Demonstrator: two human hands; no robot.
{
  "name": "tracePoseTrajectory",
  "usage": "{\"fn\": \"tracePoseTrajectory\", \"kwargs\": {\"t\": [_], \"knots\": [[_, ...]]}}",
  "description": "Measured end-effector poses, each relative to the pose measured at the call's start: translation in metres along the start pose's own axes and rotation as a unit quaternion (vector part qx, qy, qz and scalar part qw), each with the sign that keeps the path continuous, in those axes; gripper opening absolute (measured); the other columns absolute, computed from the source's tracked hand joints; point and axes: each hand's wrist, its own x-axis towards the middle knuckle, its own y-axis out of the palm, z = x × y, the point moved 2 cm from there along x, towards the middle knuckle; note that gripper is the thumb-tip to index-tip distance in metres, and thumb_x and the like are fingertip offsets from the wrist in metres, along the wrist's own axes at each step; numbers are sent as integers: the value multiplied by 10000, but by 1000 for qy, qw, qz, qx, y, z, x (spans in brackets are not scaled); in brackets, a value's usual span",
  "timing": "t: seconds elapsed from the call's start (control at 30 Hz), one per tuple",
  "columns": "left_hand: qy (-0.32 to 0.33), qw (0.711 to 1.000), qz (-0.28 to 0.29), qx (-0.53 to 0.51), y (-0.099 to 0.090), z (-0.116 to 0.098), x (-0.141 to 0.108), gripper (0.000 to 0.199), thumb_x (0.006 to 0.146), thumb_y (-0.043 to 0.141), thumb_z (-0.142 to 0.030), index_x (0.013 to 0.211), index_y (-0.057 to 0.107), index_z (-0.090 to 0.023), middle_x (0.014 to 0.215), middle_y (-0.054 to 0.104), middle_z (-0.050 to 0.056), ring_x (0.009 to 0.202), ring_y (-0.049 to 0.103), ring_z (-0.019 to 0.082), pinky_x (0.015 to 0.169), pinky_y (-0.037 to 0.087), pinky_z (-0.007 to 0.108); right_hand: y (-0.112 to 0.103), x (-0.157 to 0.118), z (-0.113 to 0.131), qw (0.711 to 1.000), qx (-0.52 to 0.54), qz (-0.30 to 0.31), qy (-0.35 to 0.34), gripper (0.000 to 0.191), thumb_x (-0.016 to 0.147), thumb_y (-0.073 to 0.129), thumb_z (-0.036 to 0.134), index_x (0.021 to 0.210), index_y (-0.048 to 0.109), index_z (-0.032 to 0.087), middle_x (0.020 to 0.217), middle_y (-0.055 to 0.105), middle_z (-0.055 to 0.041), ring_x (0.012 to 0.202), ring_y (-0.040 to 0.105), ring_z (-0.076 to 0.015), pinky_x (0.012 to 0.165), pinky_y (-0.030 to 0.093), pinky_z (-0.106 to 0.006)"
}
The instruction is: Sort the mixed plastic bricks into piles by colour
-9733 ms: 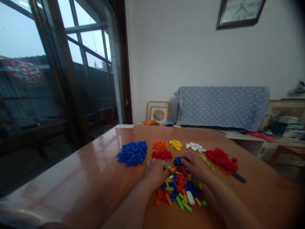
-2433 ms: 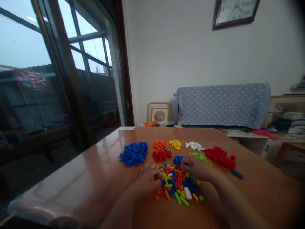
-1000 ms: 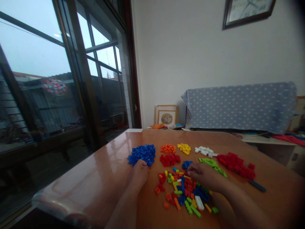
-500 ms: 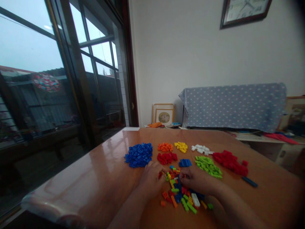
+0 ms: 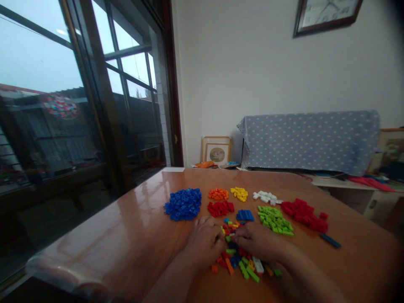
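The window (image 5: 34,54) fills the far left, with a round decoration (image 5: 60,106) showing on it. The table (image 5: 120,235) is brown and shiny, and all the bricks lie on it. First from the left comes the blue pile (image 5: 183,205), wide and heaped. Just nearer the wearer, the left hand (image 5: 205,240) is palm down, fingers bent at the left side of the mixed pile (image 5: 232,261); whether they grip a brick cannot be told. Behind the table a frame (image 5: 216,153) leans at the wall. The orange pile (image 5: 218,194) lies beyond the small red pile (image 5: 220,208), the two close but apart. The mixed pile is between and below the hands, partly covered by them, with green, orange, red, yellow, blue and white bricks showing. Past it are the yellow pile (image 5: 239,194) and, nearer, the blue row (image 5: 245,215), its bricks side by side. The right hand (image 5: 258,240) reaches in over the mixed pile from the right, fingers curled and thumb side near the left hand; its grip is hidden too. Then come the white pile (image 5: 264,197), the green pile (image 5: 275,220), the cloth (image 5: 309,141) behind, the large red pile (image 5: 303,213), the clock (image 5: 328,14) above and the dark bar (image 5: 330,240) on the table
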Motion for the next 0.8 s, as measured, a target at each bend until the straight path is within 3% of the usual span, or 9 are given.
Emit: {"fn": "tracePoseTrajectory", "kwargs": {"t": [0.2, 0.4, 0.8], "knots": [[23, 999, 6, -29, 4, 1, 0, 166, 733, 571, -151, 847, 651, -241, 1025, 592, 22, 1061, 464, 216, 892, 363, 337, 2, 1, 4, 997, 44, 24, -57, 272, 894, 437, 259, 701, 616, 191, 611, 540, 37, 565, 464, -100, 548, 298, -209], [31, 998, 28, -55, 7, 1, 0, 190, 716, 659, -219, 897, 689, -269, 1122, 589, 12, 1111, 460, 230, 929, 359, 352, -3, 5, -6, 999, -8, -46, -2, 316, 935, 443, 374, 802, 673, 201, 722, 657, -3, 641, 544, -129, 585, 288, -238], [-7, 997, 22, -75, 7, 2, 0, 119, 723, 703, -294, 839, 703, -266, 1158, 605, 2, 1157, 459, 250, 959, 365, 380, -8, 1, 0, 998, -14, -52, 14, 330, 938, 458, 421, 852, 714, 231, 767, 701, -18, 699, 585, -158, 599, 288, -256]]}}
